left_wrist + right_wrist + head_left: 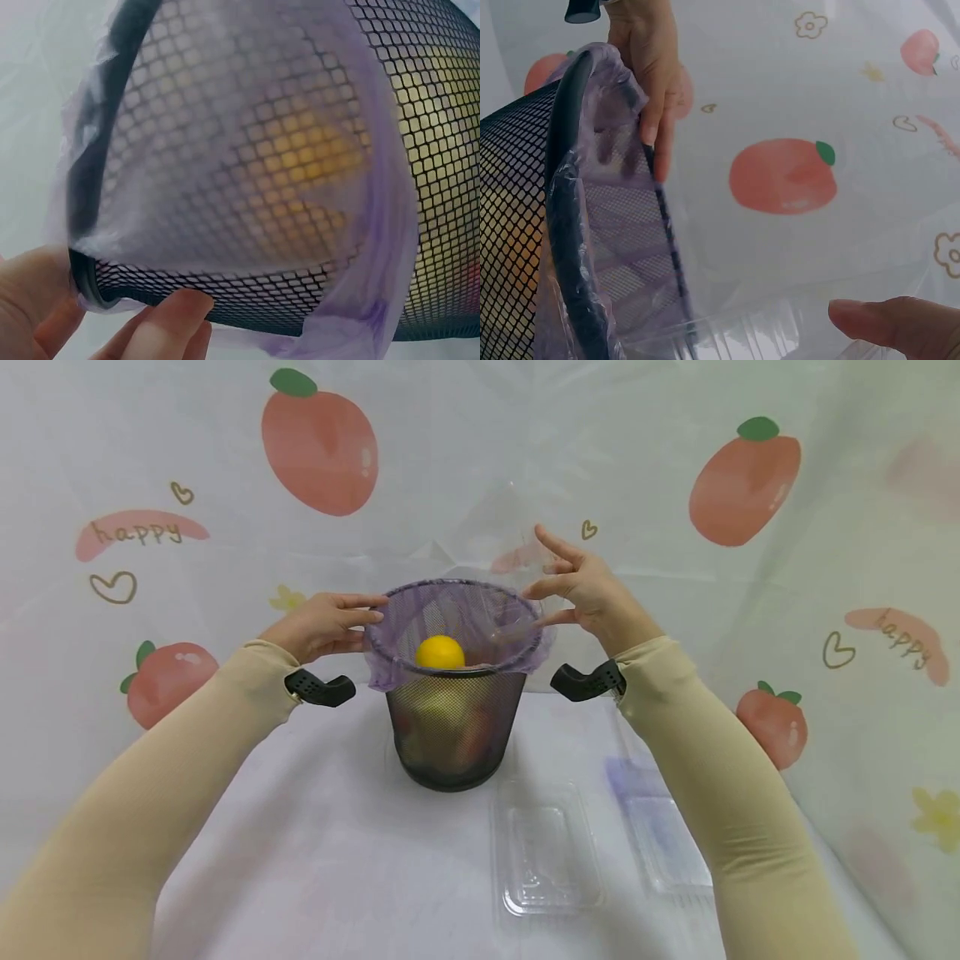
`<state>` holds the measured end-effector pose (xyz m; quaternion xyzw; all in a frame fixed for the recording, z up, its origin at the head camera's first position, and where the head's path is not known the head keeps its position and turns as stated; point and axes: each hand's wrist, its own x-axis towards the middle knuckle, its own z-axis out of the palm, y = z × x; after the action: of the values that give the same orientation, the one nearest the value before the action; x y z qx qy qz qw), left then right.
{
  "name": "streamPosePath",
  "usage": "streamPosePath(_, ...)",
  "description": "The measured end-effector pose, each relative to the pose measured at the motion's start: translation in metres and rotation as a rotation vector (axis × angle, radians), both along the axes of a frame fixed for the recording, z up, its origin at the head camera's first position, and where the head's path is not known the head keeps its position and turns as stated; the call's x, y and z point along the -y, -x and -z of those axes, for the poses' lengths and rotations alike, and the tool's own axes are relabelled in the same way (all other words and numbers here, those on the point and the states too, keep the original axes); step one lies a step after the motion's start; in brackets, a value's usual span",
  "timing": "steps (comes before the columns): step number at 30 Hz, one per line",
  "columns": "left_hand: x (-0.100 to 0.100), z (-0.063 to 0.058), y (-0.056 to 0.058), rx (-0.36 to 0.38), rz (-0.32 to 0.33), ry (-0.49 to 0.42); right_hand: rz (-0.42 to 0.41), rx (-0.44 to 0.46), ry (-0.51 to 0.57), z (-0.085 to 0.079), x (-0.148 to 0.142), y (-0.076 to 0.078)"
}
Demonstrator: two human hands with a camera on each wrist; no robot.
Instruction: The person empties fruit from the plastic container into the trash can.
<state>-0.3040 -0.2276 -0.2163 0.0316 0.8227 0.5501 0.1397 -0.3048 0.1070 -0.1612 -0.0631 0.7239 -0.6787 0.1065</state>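
Note:
A black mesh wastebasket (pixel 450 752), lined with a thin purple bag (pixel 386 670) folded over its rim, stands upright. My left hand (pixel 322 625) grips the rim at its left side, with the fingers and thumb on either side of it in the left wrist view. A round yellow fruit (pixel 440 653) shows inside, above other yellowish and reddish shapes seen through the mesh. At the right rim, my right hand (pixel 592 597) holds a clear plastic container (pixel 757 334) tilted over the opening. Its outline is faint against the backdrop.
A clear plastic clamshell box (pixel 551 860) lies on the white table in front of the basket. Farther right lies another clear box (pixel 663 839) with purple film (pixel 637 781) at it, partly behind my right sleeve. A fruit-print cloth (pixel 465 443) hangs close behind the basket.

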Motion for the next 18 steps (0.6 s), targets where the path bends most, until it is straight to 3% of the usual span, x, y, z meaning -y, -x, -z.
streamPosePath(5,-0.001,0.000,0.001,0.005,0.018,-0.008,-0.003,0.002,0.031,-0.004,-0.008,-0.002)
streamPosePath(18,-0.001,0.001,-0.001,-0.002,0.014,-0.028,-0.042,0.100,0.337,-0.007,-0.042,-0.010)
